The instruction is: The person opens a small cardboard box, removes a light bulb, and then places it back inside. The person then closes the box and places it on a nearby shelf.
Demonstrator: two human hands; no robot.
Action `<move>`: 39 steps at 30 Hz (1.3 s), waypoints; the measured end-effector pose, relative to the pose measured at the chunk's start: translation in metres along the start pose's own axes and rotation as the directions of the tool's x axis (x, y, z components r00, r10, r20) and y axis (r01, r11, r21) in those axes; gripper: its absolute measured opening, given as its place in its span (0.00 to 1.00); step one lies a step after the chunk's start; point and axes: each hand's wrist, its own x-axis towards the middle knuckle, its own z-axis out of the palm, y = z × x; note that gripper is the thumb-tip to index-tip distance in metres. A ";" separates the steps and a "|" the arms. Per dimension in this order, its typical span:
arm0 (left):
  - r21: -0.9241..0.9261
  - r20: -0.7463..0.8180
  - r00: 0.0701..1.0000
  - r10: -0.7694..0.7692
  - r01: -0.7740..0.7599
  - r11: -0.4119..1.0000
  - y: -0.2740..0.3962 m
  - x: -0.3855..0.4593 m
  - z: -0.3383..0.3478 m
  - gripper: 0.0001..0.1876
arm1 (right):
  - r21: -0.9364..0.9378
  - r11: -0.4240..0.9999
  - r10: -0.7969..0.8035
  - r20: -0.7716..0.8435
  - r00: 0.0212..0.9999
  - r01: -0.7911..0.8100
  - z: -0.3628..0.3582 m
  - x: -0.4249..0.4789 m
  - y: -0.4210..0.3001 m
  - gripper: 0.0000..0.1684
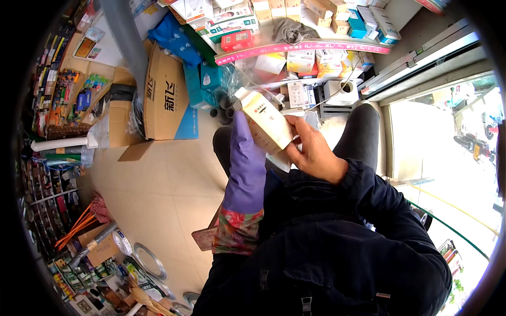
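Note:
A small cream cardboard box (265,120) with printing on it is held tilted above my lap. My left hand (246,138), in a purple rubber glove with a floral cuff (237,231), supports it along its left side. My bare right hand (314,152) grips the near right end, with the thumb and fingers at its edge. At the box's far end, a pale flap (242,93) seems to stand out. Whatever the box contains is hidden.
Shelves ahead hold several small cartons (272,63), a red box (237,40) and a grey cloth (294,31). A large cardboard box (168,94) stands on the tiled floor to the left. Orange sticks (77,227) and metal rings (150,260) lie lower left. A bright doorway (427,130) is at right.

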 end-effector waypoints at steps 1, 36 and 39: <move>0.060 0.024 0.999 0.037 -0.038 0.997 -0.003 0.001 -0.005 0.34 | -0.053 0.995 -0.090 -0.080 0.993 0.086 0.003 0.002 0.003 0.32; 0.341 0.192 0.780 0.596 -0.623 0.705 -0.002 -0.023 0.028 0.49 | 0.860 -0.176 -0.184 0.449 0.874 -0.479 0.022 0.021 0.064 0.36; 0.390 0.221 0.772 0.596 -0.631 0.671 -0.004 -0.027 0.028 0.49 | 0.846 -0.167 -0.124 0.491 0.862 -0.506 0.021 0.020 0.069 0.39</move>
